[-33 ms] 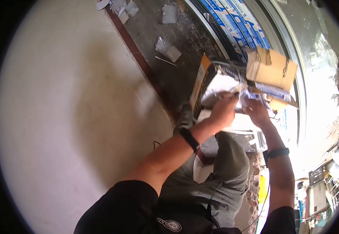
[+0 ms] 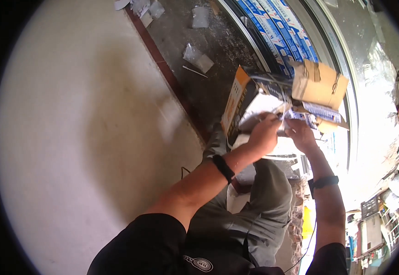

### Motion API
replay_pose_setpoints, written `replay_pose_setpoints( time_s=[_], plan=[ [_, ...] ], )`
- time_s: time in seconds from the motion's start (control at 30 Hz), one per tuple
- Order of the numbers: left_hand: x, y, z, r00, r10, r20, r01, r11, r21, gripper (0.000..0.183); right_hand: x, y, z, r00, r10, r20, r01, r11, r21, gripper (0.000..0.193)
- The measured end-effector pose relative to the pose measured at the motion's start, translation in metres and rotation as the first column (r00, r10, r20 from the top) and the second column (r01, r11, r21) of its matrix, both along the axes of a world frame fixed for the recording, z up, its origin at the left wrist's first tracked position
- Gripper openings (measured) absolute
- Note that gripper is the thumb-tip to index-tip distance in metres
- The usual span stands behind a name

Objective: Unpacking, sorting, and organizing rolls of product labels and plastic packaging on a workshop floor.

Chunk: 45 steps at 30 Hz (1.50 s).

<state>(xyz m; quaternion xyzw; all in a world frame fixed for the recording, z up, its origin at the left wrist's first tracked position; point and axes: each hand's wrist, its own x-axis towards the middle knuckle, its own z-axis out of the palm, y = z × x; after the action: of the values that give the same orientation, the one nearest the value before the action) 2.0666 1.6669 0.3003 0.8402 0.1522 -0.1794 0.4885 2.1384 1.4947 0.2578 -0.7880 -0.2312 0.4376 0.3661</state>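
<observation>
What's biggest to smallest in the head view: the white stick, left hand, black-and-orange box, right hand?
1. Black-and-orange box
2. Left hand and right hand: too alike to rank
3. White stick

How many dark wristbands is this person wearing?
2: one dark wristband is on the arm behind the left hand, the other wristband behind the right hand. Neither is hidden.
</observation>
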Motion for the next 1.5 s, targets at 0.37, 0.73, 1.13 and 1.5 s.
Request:
replay_pose_setpoints(
  time_s=[0.37, 0.73, 1.13, 1.5],
  plan=[
    [0.008, 0.075, 0.115, 0.978, 0.208, 0.028, -0.205, 0.975, -0.088, 0.009, 0.001, 0.109, 0.080, 0.889, 0.398, -0.226, -0.440, 0.880, -0.180, 0.027],
    [0.042, 0.086, 0.184, 0.931, 0.363, 0.040, -0.363, 0.932, -0.019, 0.015, 0.070, 0.162, 0.116, 0.740, -0.095, -0.666, 0.293, 0.937, 0.192, 0.034],
    [0.098, 0.116, 0.240, 0.674, 0.732, -0.096, -0.725, 0.631, -0.277, 0.014, 0.091, 0.272, 0.023, 0.915, 0.398, -0.066, -0.277, 0.741, 0.612, 0.026],
    [0.101, 0.202, 0.252, 0.137, 0.967, -0.216, -0.784, -0.027, -0.620, 0.008, 0.191, 0.289, 0.208, 0.767, 0.407, 0.496, -0.600, 0.729, 0.330, 0.021]
  ],
)
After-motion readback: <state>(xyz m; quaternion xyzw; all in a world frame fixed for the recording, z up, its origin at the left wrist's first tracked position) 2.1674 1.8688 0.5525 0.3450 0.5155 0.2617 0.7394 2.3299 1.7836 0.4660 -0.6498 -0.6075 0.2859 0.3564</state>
